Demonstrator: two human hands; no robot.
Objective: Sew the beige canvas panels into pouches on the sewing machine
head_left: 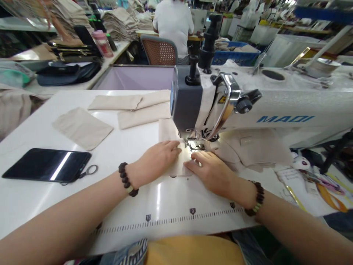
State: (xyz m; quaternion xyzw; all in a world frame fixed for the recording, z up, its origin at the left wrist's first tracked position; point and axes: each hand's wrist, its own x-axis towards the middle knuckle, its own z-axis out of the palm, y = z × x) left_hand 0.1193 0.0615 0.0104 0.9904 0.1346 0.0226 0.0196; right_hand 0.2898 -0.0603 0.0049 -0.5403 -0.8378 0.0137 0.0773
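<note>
A beige fabric piece (176, 169) lies on the white table, its upper part running under the head of the sewing machine (187, 99). My left hand (154, 162) rests on this fabric with its fingers stretched out flat, left of the presser foot (197, 145). Just in front of the foot, my right hand (215, 175) has thumb and forefinger closed together at the fabric's right edge. Other beige cloth (259, 147) is spread under the machine arm to the right. Folded beige strips (116, 102) and a loose beige piece (82, 127) lie on the left.
A black phone (46, 165) with a ring strap (91, 170) lies at the left. Scissors with orange handles (331, 198) and small tools are at the right. Beyond the table are a bin (138, 79), a chair (160, 49) and a seated person in white (173, 25).
</note>
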